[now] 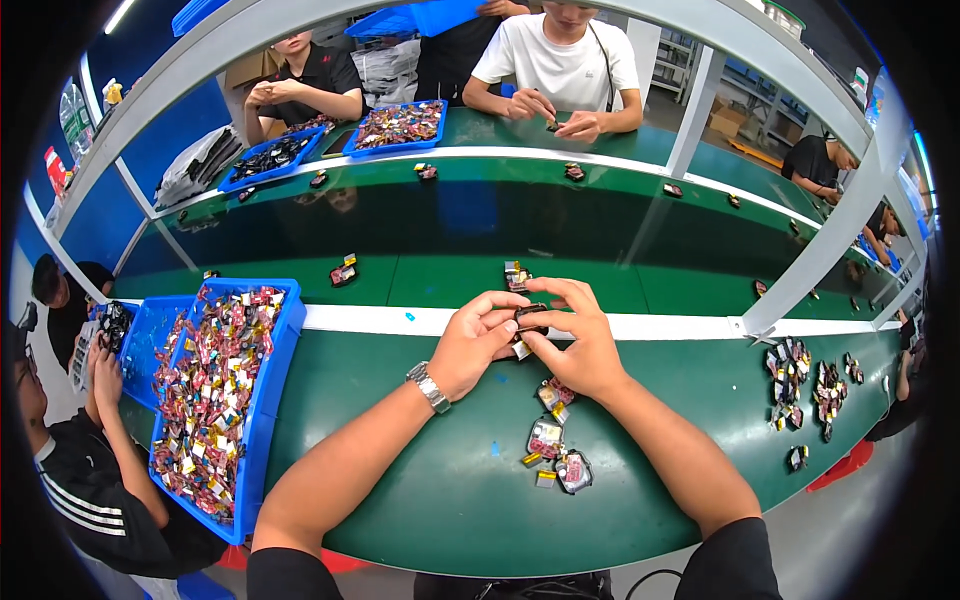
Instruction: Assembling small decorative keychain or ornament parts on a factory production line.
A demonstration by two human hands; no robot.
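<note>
Between my two hands, over the near edge of the conveyor, is a small black plastic casing (pixel 531 319), with a little silver battery (pixel 521 349) hanging under it. My left hand (pixel 466 345), with a metal watch at the wrist, pinches the casing from the left. From the right, my right hand (pixel 580 345) closes its thumb and fingers on the same casing. Fingers hide much of it. Just beyond my fingertips lies another unit (pixel 517 275). Closer to me, by my right forearm, rest several casings with pink boards, among them one casing (pixel 545 438) and another (pixel 574 471).
A blue tray (pixel 284 350) heaped with small pink-and-yellow parts stands left. A white rail (pixel 380 319) separates the green table from the conveyor (pixel 440 285). Casings are piled at right (pixel 788 375). A slanted post (pixel 850 235) rises there. Co-workers sit opposite and at left.
</note>
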